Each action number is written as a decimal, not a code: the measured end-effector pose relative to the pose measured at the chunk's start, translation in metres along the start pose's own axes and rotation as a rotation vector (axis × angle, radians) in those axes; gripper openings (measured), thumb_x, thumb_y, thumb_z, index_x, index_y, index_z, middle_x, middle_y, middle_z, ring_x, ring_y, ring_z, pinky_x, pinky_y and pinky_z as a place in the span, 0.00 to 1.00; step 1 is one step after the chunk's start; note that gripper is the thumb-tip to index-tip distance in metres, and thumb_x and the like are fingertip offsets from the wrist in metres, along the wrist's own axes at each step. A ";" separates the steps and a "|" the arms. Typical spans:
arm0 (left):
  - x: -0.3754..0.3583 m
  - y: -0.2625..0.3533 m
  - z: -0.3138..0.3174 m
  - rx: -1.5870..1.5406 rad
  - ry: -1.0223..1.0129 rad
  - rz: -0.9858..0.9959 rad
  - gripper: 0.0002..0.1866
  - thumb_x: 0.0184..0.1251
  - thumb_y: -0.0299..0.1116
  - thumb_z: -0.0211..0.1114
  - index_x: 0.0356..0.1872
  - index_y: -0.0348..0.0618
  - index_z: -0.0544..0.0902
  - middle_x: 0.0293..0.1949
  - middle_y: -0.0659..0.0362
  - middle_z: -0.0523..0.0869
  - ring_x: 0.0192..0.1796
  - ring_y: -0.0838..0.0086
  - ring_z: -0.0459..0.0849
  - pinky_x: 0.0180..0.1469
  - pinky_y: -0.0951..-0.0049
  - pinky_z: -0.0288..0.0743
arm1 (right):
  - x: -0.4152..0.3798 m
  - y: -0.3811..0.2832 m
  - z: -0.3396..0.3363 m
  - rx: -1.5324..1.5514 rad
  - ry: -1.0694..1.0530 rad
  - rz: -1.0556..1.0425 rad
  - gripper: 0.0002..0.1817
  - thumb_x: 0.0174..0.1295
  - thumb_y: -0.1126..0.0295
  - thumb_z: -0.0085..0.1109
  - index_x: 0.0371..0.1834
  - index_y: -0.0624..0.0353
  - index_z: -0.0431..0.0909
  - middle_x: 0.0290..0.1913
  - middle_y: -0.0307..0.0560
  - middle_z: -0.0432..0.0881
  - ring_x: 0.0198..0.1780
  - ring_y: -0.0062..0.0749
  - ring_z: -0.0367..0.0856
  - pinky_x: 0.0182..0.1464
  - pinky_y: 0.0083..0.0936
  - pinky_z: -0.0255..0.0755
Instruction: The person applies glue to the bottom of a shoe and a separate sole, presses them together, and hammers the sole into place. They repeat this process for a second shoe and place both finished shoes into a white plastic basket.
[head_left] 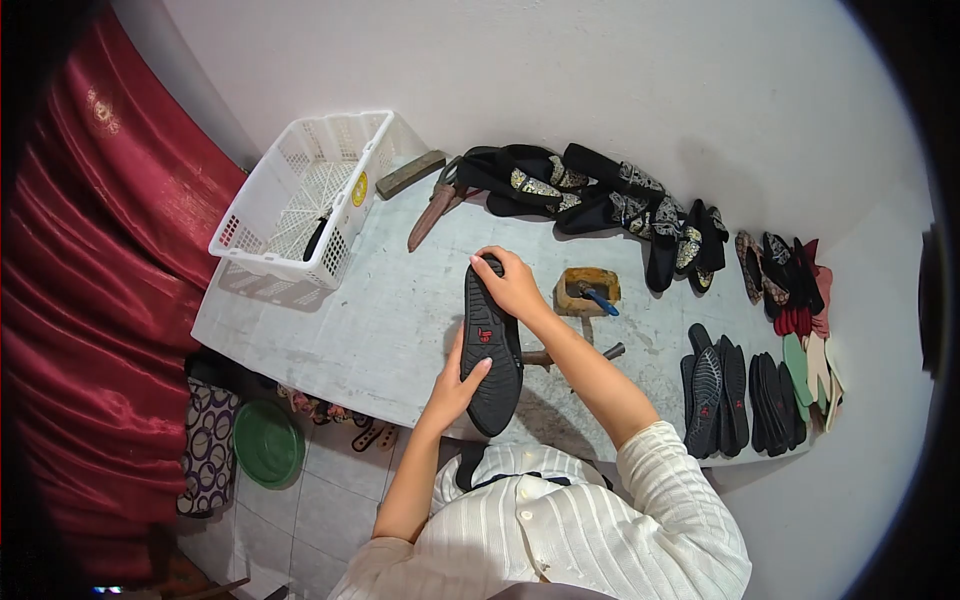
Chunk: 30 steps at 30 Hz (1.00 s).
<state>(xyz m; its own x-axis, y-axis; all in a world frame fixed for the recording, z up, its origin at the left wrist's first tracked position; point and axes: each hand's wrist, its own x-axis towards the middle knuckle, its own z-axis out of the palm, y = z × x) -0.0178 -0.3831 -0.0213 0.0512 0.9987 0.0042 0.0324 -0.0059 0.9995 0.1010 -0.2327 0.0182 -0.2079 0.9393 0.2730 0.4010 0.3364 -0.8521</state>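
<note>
A black shoe (492, 350) is held over the table with its ribbed sole, marked in red, facing me. My left hand (458, 388) grips its side near the lower end, thumb lying across the sole. Around the upper end, my right hand (507, 284) is closed with the thumb on the sole. The shoe's upper is mostly hidden behind the sole. Under my right forearm lies a tool with a dark handle end (614, 351), perhaps a hammer, its middle covered. Right of my right hand sits a yellowish, stained container (568, 297) with a blue-handled brush (600, 301).
A white plastic basket (285, 262) stands on the table (390, 330) at left. Pincers (432, 218) and a dark block (411, 175) lie beside it. Black patterned shoe uppers (600, 200) line the wall. Several black soles (733, 395) lie at right. A green basin (268, 445) is on the floor.
</note>
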 end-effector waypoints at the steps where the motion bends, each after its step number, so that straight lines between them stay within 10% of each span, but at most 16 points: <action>1: 0.000 0.000 0.000 0.001 0.005 0.002 0.37 0.68 0.38 0.59 0.72 0.36 0.51 0.69 0.47 0.61 0.70 0.64 0.60 0.69 0.69 0.52 | 0.001 -0.001 0.000 -0.004 -0.003 0.007 0.23 0.60 0.51 0.57 0.42 0.64 0.79 0.40 0.60 0.83 0.44 0.50 0.81 0.48 0.35 0.72; 11: 0.002 0.017 -0.001 -0.199 0.019 -0.042 0.35 0.68 0.34 0.59 0.71 0.35 0.54 0.66 0.53 0.65 0.65 0.73 0.65 0.66 0.74 0.58 | 0.008 -0.010 -0.004 0.119 -0.081 0.244 0.25 0.59 0.50 0.57 0.42 0.64 0.80 0.39 0.59 0.83 0.44 0.48 0.82 0.49 0.34 0.72; 13: 0.002 0.024 -0.001 -0.222 0.016 -0.041 0.34 0.68 0.33 0.59 0.71 0.35 0.55 0.65 0.54 0.68 0.64 0.74 0.67 0.65 0.75 0.60 | 0.011 -0.011 -0.007 0.086 -0.115 0.230 0.23 0.61 0.50 0.56 0.48 0.59 0.79 0.44 0.51 0.83 0.46 0.35 0.80 0.50 0.27 0.71; 16: 0.001 0.035 -0.002 -0.424 0.038 -0.182 0.34 0.68 0.33 0.60 0.70 0.35 0.56 0.62 0.55 0.71 0.60 0.75 0.70 0.63 0.76 0.63 | 0.017 -0.013 -0.010 0.061 -0.129 0.169 0.23 0.58 0.49 0.57 0.45 0.57 0.81 0.44 0.56 0.83 0.48 0.48 0.81 0.52 0.33 0.71; 30: 0.000 0.051 0.000 -0.543 0.081 -0.210 0.28 0.67 0.37 0.62 0.64 0.36 0.67 0.54 0.58 0.78 0.53 0.76 0.75 0.58 0.76 0.68 | 0.030 -0.040 -0.015 -0.136 -0.279 0.229 0.22 0.60 0.50 0.56 0.50 0.52 0.80 0.50 0.52 0.81 0.53 0.41 0.78 0.54 0.31 0.69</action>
<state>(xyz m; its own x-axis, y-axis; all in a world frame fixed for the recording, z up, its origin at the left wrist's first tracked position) -0.0161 -0.3833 0.0301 0.0214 0.9765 -0.2144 -0.4832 0.1979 0.8528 0.0921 -0.2171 0.0671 -0.3262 0.9430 -0.0654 0.5762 0.1435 -0.8046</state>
